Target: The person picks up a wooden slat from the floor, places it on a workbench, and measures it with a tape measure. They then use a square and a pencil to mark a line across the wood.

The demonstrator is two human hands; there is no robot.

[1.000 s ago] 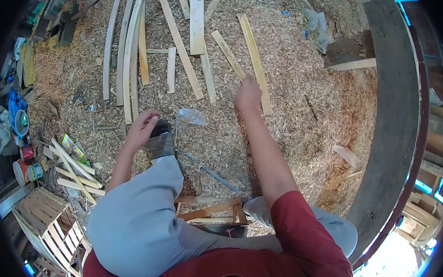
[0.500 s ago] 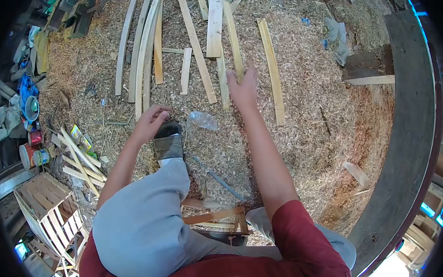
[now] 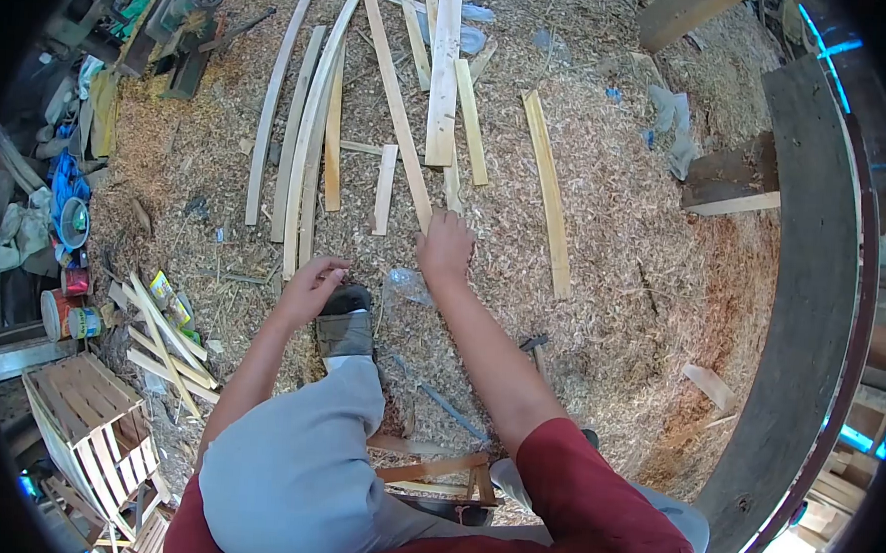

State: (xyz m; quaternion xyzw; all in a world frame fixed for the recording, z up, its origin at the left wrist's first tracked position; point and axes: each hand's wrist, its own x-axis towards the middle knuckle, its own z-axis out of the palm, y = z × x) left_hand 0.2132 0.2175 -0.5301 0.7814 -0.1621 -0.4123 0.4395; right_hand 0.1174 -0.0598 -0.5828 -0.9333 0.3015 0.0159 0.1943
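My right hand (image 3: 446,249) is at the near end of a long thin wood strip (image 3: 397,104), its fingers curled down over the end of a strip; what they grip is partly hidden. To its left, my left hand (image 3: 314,282) hovers above my shoe (image 3: 344,323), fingers loosely bent and apart, with nothing in them. A clear plastic bottle (image 3: 408,285) lies between the hands. Farther off, a wide pale board (image 3: 443,76) and a short yellowish strip (image 3: 471,123) lie on the shavings.
More strips lie at the left, with a single strip (image 3: 547,197) at the right. A hammer (image 3: 534,343) and a saw blade (image 3: 441,407) rest near my legs. A slatted crate (image 3: 105,419) stands at the lower left, and a dark beam (image 3: 815,246) curves along the right.
My right hand has left the yellowish strip and moved back toward me and left, to another strip's end. The view has tilted, so the ground appears lower. My left hand stays near my shoe.
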